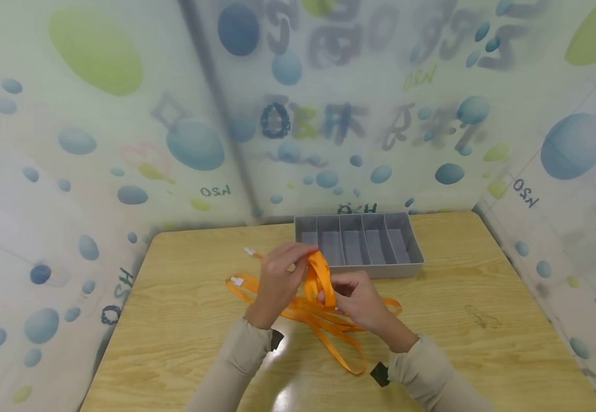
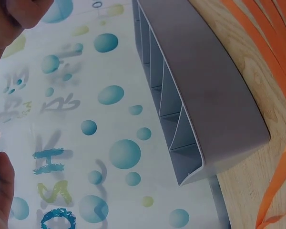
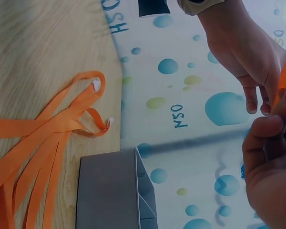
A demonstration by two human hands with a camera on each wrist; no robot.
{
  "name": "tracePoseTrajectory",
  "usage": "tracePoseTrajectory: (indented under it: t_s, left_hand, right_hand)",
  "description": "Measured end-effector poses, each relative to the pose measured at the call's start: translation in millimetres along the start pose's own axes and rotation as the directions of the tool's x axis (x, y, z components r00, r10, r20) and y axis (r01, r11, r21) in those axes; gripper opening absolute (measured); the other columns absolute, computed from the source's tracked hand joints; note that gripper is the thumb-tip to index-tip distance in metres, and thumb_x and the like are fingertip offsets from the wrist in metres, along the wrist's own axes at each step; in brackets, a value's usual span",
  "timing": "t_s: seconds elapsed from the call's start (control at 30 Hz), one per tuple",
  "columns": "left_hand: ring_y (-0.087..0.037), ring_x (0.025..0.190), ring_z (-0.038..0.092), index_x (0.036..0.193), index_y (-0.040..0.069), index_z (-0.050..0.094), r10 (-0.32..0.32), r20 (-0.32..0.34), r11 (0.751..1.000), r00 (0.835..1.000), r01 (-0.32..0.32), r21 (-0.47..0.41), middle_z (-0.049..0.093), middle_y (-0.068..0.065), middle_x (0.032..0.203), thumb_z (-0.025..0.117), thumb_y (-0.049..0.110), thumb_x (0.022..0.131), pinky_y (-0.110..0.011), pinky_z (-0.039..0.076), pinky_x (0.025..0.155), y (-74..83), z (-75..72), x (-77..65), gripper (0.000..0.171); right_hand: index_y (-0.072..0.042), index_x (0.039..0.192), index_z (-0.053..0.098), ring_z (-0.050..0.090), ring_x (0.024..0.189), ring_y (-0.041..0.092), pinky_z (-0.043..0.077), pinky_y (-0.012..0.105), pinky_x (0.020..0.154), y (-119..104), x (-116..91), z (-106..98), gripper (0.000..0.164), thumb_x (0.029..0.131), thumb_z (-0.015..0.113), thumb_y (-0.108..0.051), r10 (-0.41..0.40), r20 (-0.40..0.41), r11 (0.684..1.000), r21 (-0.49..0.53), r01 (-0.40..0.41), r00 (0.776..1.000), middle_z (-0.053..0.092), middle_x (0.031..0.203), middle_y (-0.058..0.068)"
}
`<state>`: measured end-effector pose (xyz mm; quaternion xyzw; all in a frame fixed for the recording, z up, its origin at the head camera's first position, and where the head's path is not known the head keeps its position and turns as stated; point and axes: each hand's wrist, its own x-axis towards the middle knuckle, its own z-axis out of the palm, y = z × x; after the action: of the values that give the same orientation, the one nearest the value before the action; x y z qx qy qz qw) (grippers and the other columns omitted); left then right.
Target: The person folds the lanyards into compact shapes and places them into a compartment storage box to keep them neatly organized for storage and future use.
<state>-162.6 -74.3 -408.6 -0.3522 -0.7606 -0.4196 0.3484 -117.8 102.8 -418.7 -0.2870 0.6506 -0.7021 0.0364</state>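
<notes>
1. Holding a looped orange strap (image 1: 319, 263) up over the table, you work it between both hands, in front of a gray tray.
2. Your left hand (image 1: 280, 274) grips the loop's upper part, fingers bent over its top edge.
3. Your right hand (image 1: 358, 300) pinches its lower part between thumb and fingers, from the opposite side.
4. Below your hands, more orange straps (image 1: 318, 316) lie crossed in a loose pile, long loops trailing toward you and out to both sides.
5. At the pile's left, a white clip (image 1: 237, 281) shows on one strap; another white end piece (image 1: 249, 251) lies farther back.
6. Just behind your hands, the gray tray (image 1: 380, 271), divided into five compartments, stands near the rear edge of the wooden table (image 1: 169, 309).
7. Around you hang pale walls (image 1: 174, 197) printed with blue and green spots.
</notes>
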Motion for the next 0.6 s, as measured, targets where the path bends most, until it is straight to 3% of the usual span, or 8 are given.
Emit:
tracePoseTrajectory:
  t_s: [0.27,0.6]
  left_hand:
    - [-0.018,0.076,0.062,0.092,0.002,0.071,0.038,-0.054,0.998,0.998,-0.036,0.046,0.068,-0.006,0.083,0.062,-0.003,0.082,-0.027,0.052,0.070,1.6,1.8,1.5,0.014]
    - [-0.017,0.072,0.061,0.089,0.001,0.072,0.044,-0.058,0.999,0.997,-0.043,0.024,0.068,-0.006,0.081,0.061,-0.006,0.081,-0.025,0.051,0.064,5.3,2.7,4.3,0.015]
  right_hand:
    - [0.002,0.089,0.070,0.044,0.050,0.008,0.037,0.020,0.043,-13,5,12,0.010,0.081,0.069,-0.003,0.090,-0.034,0.991,-0.097,-0.093,0.995,0.051,0.056,-0.002]
    - [-0.003,0.076,0.069,0.031,0.046,0.005,0.023,0.018,0.044,-12,9,18,0.004,0.078,0.073,-0.005,0.119,-0.105,0.961,-0.238,-0.141,0.987,0.036,0.049,-0.002]
